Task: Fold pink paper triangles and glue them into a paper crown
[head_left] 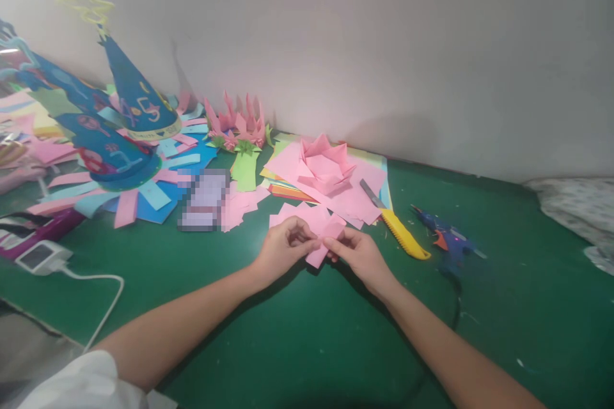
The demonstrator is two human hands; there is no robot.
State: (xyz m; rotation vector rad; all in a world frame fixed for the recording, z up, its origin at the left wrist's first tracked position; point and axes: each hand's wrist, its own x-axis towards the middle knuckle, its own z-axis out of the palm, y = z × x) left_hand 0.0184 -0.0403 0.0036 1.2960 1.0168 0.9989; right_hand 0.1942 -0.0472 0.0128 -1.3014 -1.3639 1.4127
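Both my hands meet over the green table (pixel 307 332) and pinch one small pink paper piece (pixel 322 244). My left hand (pixel 284 244) grips its left edge with closed fingers. My right hand (pixel 357 252) holds the right side, fingers curled round it. Just behind the hands lie several loose pink paper squares (pixel 307 216). Farther back, a folded pink paper flower (pixel 325 163) rests on a stack of coloured sheets (pixel 364 195).
A yellow-handled utility knife (pixel 400 230) and a blue glue gun (pixel 448 239) lie to the right. Blue paper cone hats (pixel 139 99), pink paper flowers (pixel 237 124) and paper strips crowd the back left. A white power adapter (pixel 43 257) with cable sits at left.
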